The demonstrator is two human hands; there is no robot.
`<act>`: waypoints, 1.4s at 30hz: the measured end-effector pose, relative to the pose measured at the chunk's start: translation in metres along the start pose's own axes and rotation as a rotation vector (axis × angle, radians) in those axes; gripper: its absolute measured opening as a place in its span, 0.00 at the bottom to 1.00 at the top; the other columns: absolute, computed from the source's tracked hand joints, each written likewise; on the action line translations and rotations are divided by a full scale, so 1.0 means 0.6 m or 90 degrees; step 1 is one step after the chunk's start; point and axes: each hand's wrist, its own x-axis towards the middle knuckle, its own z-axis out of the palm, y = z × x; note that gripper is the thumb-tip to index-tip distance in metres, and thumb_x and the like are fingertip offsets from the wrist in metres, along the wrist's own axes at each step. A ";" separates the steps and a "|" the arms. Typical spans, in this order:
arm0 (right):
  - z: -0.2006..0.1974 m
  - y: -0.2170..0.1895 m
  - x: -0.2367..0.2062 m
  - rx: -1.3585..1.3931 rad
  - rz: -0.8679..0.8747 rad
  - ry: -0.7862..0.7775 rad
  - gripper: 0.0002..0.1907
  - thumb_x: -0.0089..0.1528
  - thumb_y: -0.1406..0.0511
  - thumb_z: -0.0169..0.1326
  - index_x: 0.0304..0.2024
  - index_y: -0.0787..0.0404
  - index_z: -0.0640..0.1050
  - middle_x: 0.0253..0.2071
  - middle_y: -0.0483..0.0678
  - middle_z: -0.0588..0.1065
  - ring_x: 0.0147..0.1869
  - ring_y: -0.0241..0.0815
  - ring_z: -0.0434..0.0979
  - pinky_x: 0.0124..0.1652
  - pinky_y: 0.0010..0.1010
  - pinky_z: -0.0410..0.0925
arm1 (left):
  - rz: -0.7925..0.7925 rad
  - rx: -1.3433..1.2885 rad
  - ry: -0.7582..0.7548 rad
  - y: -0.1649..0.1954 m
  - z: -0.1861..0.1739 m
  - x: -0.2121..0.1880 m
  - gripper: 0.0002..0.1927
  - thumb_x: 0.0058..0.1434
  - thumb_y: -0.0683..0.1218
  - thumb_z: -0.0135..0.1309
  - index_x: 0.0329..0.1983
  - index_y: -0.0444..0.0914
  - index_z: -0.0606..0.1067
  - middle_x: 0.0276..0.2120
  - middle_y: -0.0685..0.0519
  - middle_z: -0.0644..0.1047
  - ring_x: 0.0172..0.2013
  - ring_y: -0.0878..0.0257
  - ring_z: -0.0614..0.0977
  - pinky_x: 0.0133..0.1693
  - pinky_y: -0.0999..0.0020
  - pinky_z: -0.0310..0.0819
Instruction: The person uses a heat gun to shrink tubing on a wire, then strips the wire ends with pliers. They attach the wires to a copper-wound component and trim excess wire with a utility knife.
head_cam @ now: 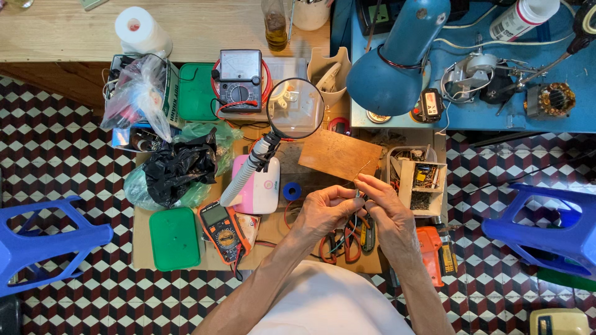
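While both hands met over the cluttered low tabletop [149, 254], they pinched a thin, stiff metal wire or component lead [362, 174] between them, just in front of the person's chest. The left hand [323, 208] had its thumb and forefinger closed together near the lower end of the wire, and the right hand [388, 208] had its fingers [367, 184] clamped on the same piece slightly higher, so that the bare tip stood up and tilted away toward the brown rectangular board [338, 154]. What exactly sat at the base of the wire was too small to tell.

Such a piece looked very light and springy, easy to bend or drop, so a fingertip pinch close to its base seemed the safest hold, with little squeeze.

Just beyond the hands stood a round magnifying glass on a white ribbed flexible arm [295, 108], and a small blue spool [292, 190] lay near the left hand. An orange digital multimeter [222, 231] rested to the left, and a small open wooden box of parts [417, 180] sat to the right.
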 end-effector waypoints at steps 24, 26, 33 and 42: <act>-0.036 0.064 0.031 0.077 -0.025 -0.066 0.13 0.66 0.68 0.53 0.51 0.67 0.76 0.43 0.51 0.81 0.47 0.37 0.82 0.49 0.28 0.77 | -0.062 -0.096 -0.040 0.006 -0.021 -0.006 0.13 0.65 0.49 0.59 0.49 0.37 0.79 0.30 0.57 0.81 0.23 0.78 0.75 0.25 0.84 0.66; -0.037 0.065 0.033 0.088 -0.030 -0.074 0.11 0.66 0.68 0.54 0.50 0.67 0.77 0.42 0.51 0.81 0.47 0.37 0.82 0.49 0.28 0.77 | -0.063 -0.082 -0.044 0.008 -0.021 -0.006 0.13 0.65 0.49 0.59 0.49 0.38 0.79 0.30 0.58 0.81 0.24 0.78 0.76 0.25 0.84 0.66; -0.040 0.050 0.031 -0.074 -0.085 -0.108 0.07 0.67 0.66 0.53 0.44 0.62 0.79 0.36 0.46 0.81 0.44 0.34 0.83 0.45 0.26 0.78 | -0.079 -0.101 -0.066 0.017 -0.025 -0.012 0.12 0.65 0.50 0.60 0.46 0.38 0.79 0.27 0.59 0.79 0.23 0.78 0.74 0.24 0.84 0.65; -0.030 0.011 0.026 -0.151 0.007 -0.073 0.11 0.66 0.60 0.52 0.40 0.61 0.80 0.29 0.44 0.78 0.36 0.33 0.78 0.37 0.25 0.72 | 0.092 0.101 -0.002 0.014 -0.016 -0.009 0.15 0.64 0.49 0.61 0.46 0.34 0.79 0.32 0.56 0.81 0.32 0.74 0.80 0.34 0.79 0.76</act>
